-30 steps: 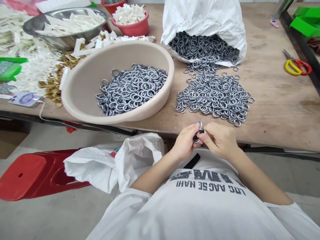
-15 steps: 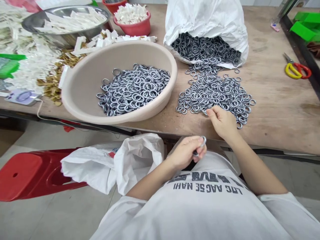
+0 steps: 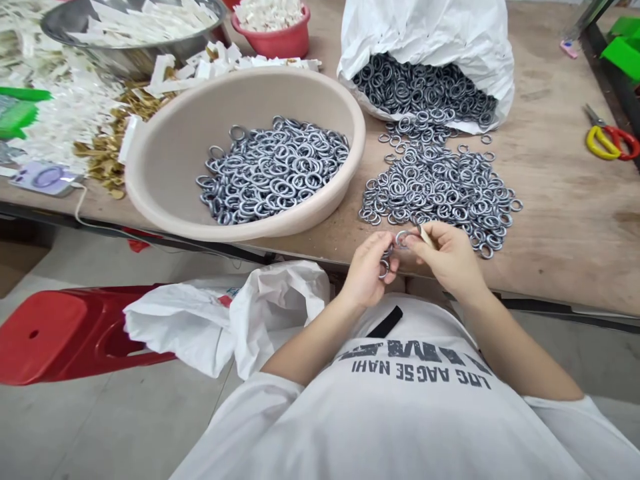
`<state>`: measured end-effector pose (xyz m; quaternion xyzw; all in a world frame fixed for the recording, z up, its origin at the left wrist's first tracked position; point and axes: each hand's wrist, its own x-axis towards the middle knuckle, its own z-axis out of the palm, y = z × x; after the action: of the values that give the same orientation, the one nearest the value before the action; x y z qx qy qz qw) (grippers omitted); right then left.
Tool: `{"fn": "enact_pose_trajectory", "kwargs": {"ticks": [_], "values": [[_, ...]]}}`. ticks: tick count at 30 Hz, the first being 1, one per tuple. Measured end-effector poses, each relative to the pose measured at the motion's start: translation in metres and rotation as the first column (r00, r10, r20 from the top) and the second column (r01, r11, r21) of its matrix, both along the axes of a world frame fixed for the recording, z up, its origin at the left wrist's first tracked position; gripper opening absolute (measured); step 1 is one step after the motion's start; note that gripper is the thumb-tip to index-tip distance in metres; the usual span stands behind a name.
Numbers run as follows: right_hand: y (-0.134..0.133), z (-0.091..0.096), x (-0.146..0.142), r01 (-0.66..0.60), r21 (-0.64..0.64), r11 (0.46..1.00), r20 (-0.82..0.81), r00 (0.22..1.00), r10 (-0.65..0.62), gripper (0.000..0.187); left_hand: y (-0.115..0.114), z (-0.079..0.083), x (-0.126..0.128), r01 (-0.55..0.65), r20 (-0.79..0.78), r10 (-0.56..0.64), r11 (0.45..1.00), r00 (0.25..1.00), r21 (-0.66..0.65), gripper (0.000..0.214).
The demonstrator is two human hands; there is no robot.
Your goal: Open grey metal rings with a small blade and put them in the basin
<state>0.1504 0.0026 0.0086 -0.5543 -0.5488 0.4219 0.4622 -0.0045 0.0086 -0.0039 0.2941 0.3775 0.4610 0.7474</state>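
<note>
My left hand point(image 3: 367, 270) is closed on a few grey metal rings point(image 3: 385, 264) at the table's front edge. My right hand point(image 3: 447, 257) pinches one metal ring point(image 3: 401, 238) and meets the left hand there. Just behind the hands lies a loose heap of metal rings point(image 3: 440, 190) on the wooden table point(image 3: 565, 213). A beige basin point(image 3: 170, 153) to the left holds many more of the same rings. A white sack point(image 3: 430, 33) at the back spills rings onto the table.
Red and yellow scissors point(image 3: 611, 139) lie at the right. A steel bowl point(image 3: 120, 30) and a red tub point(image 3: 273, 30) hold white pieces at the back left. A phone point(image 3: 45, 179) lies near the left edge. Below are a red stool point(image 3: 65, 333) and a white bag point(image 3: 235, 313).
My right hand reached to the heap half a second ago, then came back with a ring to meet my left hand. The left hand rose slightly toward the table edge.
</note>
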Motion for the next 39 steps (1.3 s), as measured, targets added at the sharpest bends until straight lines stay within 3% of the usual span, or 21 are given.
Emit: {"fn": "enact_pose_trajectory", "kwargs": {"ticks": [3,8,11,13,15,17,20,23,26,30,36,39], "values": [[-0.017,-0.003,-0.015,0.022,-0.095,0.995,-0.257,0.965,-0.046,0.032,-0.007,-0.005,0.012,-0.009,-0.081,0.019,0.993,0.997,0.116,0.041],[-0.022,-0.009,-0.021,0.049,-0.058,0.997,-0.280,0.958,-0.063,0.041,-0.013,-0.010,0.014,-0.013,-0.177,0.058,0.969,0.983,0.246,0.046],[-0.015,-0.007,-0.014,-0.064,-0.028,0.998,-0.334,0.941,0.051,0.047,-0.012,-0.009,0.011,0.066,-0.133,-0.038,0.975,0.990,0.211,0.046],[-0.013,-0.005,-0.009,-0.157,-0.024,0.987,-0.346,0.928,0.139,0.038,-0.012,-0.006,0.010,0.100,-0.100,-0.083,0.978,0.992,0.185,0.044],[-0.015,-0.002,-0.003,-0.168,0.026,0.985,-0.212,0.962,0.170,0.036,-0.012,-0.002,0.009,0.112,-0.066,-0.103,0.983,0.992,0.143,0.043],[-0.020,0.001,0.000,-0.162,0.129,0.978,0.082,0.985,0.152,0.036,-0.012,0.001,0.009,0.101,-0.033,-0.098,0.991,0.995,0.091,0.043],[-0.031,0.003,-0.001,-0.219,0.232,0.948,0.521,0.851,0.069,0.038,-0.013,0.005,0.009,0.057,-0.003,-0.056,0.998,0.998,0.034,0.043],[-0.036,0.003,-0.005,-0.232,0.269,0.935,0.688,0.725,-0.018,0.040,-0.014,0.006,0.011,0.043,0.019,-0.043,0.999,0.999,0.020,0.043],[-0.036,0.003,-0.008,-0.241,0.284,0.928,0.735,0.677,-0.049,0.040,-0.016,0.007,0.012,0.042,0.023,-0.042,0.999,0.999,0.004,0.043],[-0.034,0.005,-0.007,-0.247,0.272,0.930,0.741,0.670,-0.038,0.040,-0.018,0.008,0.013,0.030,0.032,-0.030,0.999,0.999,-0.027,0.046],[-0.037,0.003,-0.012,-0.241,0.172,0.955,0.589,0.802,0.097,0.043,-0.015,0.004,0.008,0.064,0.045,-0.063,0.997,0.997,-0.030,0.047],[-0.034,-0.003,-0.015,-0.185,0.155,0.970,0.511,0.856,0.082,0.044,-0.015,0.002,0.005,0.066,0.048,-0.063,0.996,0.997,-0.053,0.046]]}}
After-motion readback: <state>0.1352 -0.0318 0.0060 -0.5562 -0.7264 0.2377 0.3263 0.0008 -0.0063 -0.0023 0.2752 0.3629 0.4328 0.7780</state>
